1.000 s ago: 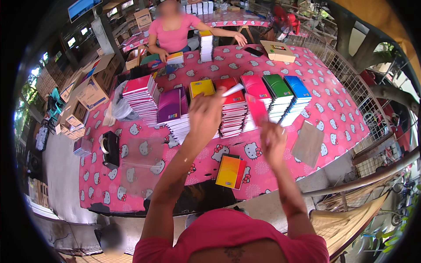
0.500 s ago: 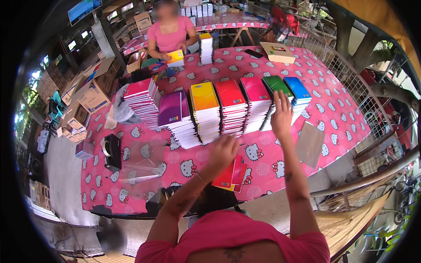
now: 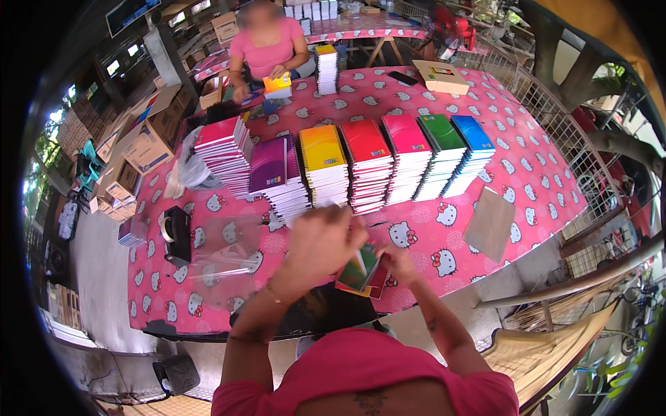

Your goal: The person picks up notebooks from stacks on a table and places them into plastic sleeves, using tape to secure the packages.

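Observation:
My right hand (image 3: 397,263) is closed on the edge of a small green notebook (image 3: 359,272), which is tilted over a low pile of red and yellow notebooks (image 3: 376,288) at the near table edge. Just left of it and higher, my left hand (image 3: 322,239) has curled fingers; whatever they hold is hidden. Beyond both hands stands a row of spiral notebook stacks: purple (image 3: 268,164), yellow (image 3: 322,147), red (image 3: 364,142), pink (image 3: 406,133), green (image 3: 442,132) and blue (image 3: 473,133). A leaning pink-covered stack (image 3: 220,133) stands at the left end.
A black tape dispenser (image 3: 177,236) and clear plastic sheets (image 3: 225,260) lie left. A brown flat sheet (image 3: 490,223) lies right. Across the pink patterned table (image 3: 541,180), a co-worker (image 3: 267,45) handles a yellow notebook (image 3: 277,84) beside a tall notebook stack (image 3: 326,69). Cardboard boxes (image 3: 147,145) stand left.
My right hand has come back from the green stack to the near pile and now holds a green notebook there. My left hand has shifted slightly left. The co-worker's hands have moved apart.

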Motion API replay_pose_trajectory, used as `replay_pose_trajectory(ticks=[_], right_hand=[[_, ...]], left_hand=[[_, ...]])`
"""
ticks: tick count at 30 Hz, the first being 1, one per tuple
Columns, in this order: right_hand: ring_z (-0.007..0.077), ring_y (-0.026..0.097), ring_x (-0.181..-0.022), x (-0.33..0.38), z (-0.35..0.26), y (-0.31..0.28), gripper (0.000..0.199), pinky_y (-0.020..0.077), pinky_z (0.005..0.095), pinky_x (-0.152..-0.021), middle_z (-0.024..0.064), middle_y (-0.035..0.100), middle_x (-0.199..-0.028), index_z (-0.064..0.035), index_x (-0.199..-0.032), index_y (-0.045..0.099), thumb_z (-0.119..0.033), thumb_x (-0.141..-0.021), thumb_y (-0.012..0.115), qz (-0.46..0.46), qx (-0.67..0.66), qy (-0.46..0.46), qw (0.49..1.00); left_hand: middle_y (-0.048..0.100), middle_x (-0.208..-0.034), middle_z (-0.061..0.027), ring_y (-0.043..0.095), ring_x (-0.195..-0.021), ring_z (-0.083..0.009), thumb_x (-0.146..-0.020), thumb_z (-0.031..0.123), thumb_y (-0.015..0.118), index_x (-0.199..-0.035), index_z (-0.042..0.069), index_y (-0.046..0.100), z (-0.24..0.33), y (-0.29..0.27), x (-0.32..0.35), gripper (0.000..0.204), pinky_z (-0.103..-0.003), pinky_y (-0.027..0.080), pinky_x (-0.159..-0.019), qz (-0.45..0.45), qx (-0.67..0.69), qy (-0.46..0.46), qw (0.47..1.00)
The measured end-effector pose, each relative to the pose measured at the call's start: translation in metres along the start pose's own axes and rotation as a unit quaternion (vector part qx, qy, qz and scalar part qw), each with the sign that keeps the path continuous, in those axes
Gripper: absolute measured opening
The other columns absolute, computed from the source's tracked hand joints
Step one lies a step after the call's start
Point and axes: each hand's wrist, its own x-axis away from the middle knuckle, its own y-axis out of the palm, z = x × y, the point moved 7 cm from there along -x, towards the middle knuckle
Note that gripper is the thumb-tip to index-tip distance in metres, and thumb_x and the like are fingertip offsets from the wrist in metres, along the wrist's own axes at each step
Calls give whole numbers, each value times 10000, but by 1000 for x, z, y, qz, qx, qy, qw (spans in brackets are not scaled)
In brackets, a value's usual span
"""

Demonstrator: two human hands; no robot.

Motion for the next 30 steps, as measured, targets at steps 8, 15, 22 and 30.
replay_pose_trajectory(ticks=[8,15,22,30], right_hand=[[424,588,-1051,-79,-21,-116,259,477,482,-904,234,623,-1190,9,-1005,619,55,-753,662,212,296,-30,931],[311,570,-1177,-143,-139,-173,419,444,400,-992,152,598,-1253,-63,-1190,614,109,-808,606,319,144,-61,935],[270,578,-1169,-189,-194,49,363,430,442,-1012,114,646,-1167,-101,-1188,641,-95,-826,680,63,247,-261,931],[238,642,-981,-193,-229,37,301,478,387,-839,54,682,-1088,-121,-1102,707,-81,-807,666,47,209,-348,913]], left_hand=[[677,-846,-167,668,-713,-350,-956,415,583,-1039,27,659,-45,179,79,403,-442,537,-633,-74,142,-122,979],[659,-1041,-208,627,-921,-368,-895,254,686,-1195,-37,628,-136,-53,38,422,-437,507,-786,351,-133,-184,908],[696,-893,-221,696,-798,-294,-887,249,718,-1237,-43,610,-222,-30,50,469,-396,533,-728,271,58,-327,904],[639,-1155,-188,685,-1001,-273,-865,-76,534,-1472,41,352,-209,-56,113,645,-405,620,-889,311,741,-235,547]])
